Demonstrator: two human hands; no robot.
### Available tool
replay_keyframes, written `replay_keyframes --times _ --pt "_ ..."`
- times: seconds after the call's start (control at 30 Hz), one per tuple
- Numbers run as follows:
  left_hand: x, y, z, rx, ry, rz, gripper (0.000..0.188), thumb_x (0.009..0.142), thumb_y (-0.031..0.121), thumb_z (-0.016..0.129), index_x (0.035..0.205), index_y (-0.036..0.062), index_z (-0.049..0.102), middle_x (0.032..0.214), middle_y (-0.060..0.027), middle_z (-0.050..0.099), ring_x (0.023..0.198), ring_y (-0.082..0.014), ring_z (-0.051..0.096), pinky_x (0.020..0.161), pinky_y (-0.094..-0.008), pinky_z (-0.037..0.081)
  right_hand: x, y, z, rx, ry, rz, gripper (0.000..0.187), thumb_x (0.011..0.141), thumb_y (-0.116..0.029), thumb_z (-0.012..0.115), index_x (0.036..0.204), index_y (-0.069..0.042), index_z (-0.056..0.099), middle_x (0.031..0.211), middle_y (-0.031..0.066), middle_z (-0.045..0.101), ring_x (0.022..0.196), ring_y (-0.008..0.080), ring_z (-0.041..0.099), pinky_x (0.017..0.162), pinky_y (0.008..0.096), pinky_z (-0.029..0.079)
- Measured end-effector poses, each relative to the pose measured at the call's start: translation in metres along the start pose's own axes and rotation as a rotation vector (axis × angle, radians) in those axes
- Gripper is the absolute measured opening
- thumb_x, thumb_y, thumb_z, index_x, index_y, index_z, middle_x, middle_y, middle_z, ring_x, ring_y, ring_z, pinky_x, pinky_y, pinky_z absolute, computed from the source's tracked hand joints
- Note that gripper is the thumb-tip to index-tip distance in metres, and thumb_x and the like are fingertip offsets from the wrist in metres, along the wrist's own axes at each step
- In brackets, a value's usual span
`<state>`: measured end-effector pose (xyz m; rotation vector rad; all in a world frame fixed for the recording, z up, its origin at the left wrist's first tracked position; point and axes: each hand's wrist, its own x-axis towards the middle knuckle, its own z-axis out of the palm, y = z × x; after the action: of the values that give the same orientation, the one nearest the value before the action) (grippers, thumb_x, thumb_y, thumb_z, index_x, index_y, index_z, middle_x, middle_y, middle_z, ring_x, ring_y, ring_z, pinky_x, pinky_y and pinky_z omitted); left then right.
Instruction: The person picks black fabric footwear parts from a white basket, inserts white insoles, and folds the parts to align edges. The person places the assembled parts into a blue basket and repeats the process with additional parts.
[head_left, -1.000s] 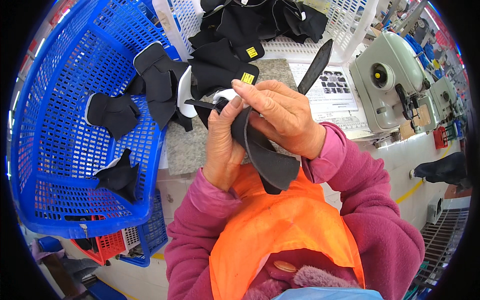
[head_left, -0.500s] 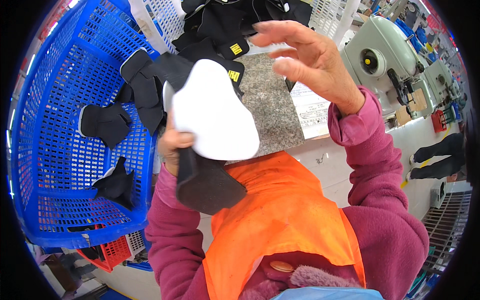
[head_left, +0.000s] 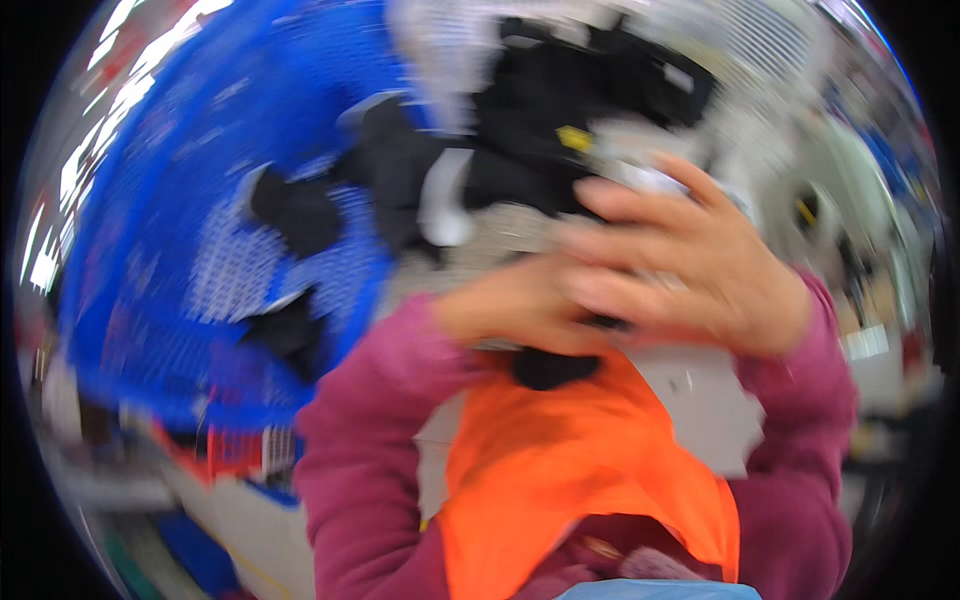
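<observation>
Both hands are brought together over the near part of the stone-patterned board [head_left: 508, 232], badly smeared by motion. My left hand [head_left: 535, 300] is closed on a black shoe upper [head_left: 555, 368], whose lower end sticks out beneath it; its fingers are hidden behind the other hand. My right hand [head_left: 690, 260] lies across the left one, fingers pointing left, and blur hides whether it grips the upper too. Just left of the hands, a black piece with a white sole-shaped part [head_left: 446, 198] rests by the pile of black uppers [head_left: 560, 120].
A large blue perforated basket [head_left: 150, 330] stands at left with several black pieces in it. Behind the pile is a white basket [head_left: 770, 50]. A pale green machine [head_left: 855, 190] stands at right, and a red crate [head_left: 235, 452] sits below the blue basket.
My left hand has moved right with the upper, and my right hand has come down over it. The upper's white face has gone from plain sight. The whole view has shifted and blurred.
</observation>
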<state>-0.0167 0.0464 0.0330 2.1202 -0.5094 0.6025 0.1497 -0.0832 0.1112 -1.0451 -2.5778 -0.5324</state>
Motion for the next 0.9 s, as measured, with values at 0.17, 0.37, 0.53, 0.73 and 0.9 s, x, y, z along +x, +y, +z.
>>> replay_keyframes --times 0.17,0.37,0.53,0.73,0.9 --pt "0.012 -0.019 0.001 0.223 -0.138 -0.040 0.030 0.066 0.022 0.074 0.084 -0.0006 0.063 0.087 -0.0171 0.063 0.085 -0.0351 0.062 0.074 -0.0436 0.050 0.022 -0.013 -0.014 -0.038 -0.140 0.135 0.065 0.061 -0.034 0.079 0.119 -0.011 0.058 0.096 0.0070 0.062 0.109 0.0325 0.056 0.108 0.0678 0.023" --pt "0.005 -0.008 -0.012 0.445 -0.319 -0.147 0.032 0.066 0.025 0.072 0.080 -0.0019 0.064 0.078 -0.0174 0.064 0.084 -0.0356 0.063 0.071 -0.0448 0.048 0.005 -0.006 0.007 0.209 -0.179 0.233 0.112 0.047 -0.033 0.086 0.144 -0.001 0.040 0.095 0.0092 0.063 0.092 0.0327 0.056 0.096 0.0524 0.036" --pt "-0.003 0.006 -0.021 0.483 -0.277 -0.184 0.035 0.066 0.030 0.074 0.084 0.0004 0.065 0.076 -0.0160 0.065 0.081 -0.0373 0.063 0.072 -0.0449 0.048 0.002 -0.006 0.016 0.289 -0.200 0.393 0.114 0.046 -0.022 0.088 0.146 -0.004 0.038 0.095 0.0086 0.063 0.094 0.0321 0.055 0.090 0.0474 0.039" --pt "-0.007 -0.002 -0.022 0.795 -0.201 -0.136 0.036 0.061 0.035 0.073 0.079 0.0047 0.067 0.072 -0.0095 0.065 0.077 -0.0305 0.065 0.087 -0.0506 0.043 -0.002 -0.004 0.022 0.257 -0.191 0.514 0.082 0.057 0.002 0.074 0.134 -0.007 0.045 0.093 0.0070 0.057 0.099 0.0296 0.055 0.109 0.0525 0.026" --pt "0.004 -0.017 -0.003 0.771 -0.192 -0.246 0.050 0.057 0.047 0.075 0.082 0.0050 0.069 0.079 -0.0117 0.069 0.086 -0.0319 0.067 0.105 -0.0589 0.033 -0.002 -0.002 0.025 0.113 -0.121 0.442 0.061 0.057 -0.009 0.079 0.110 -0.005 0.048 0.092 0.0093 0.053 0.093 0.0315 0.053 0.105 0.0518 0.031"
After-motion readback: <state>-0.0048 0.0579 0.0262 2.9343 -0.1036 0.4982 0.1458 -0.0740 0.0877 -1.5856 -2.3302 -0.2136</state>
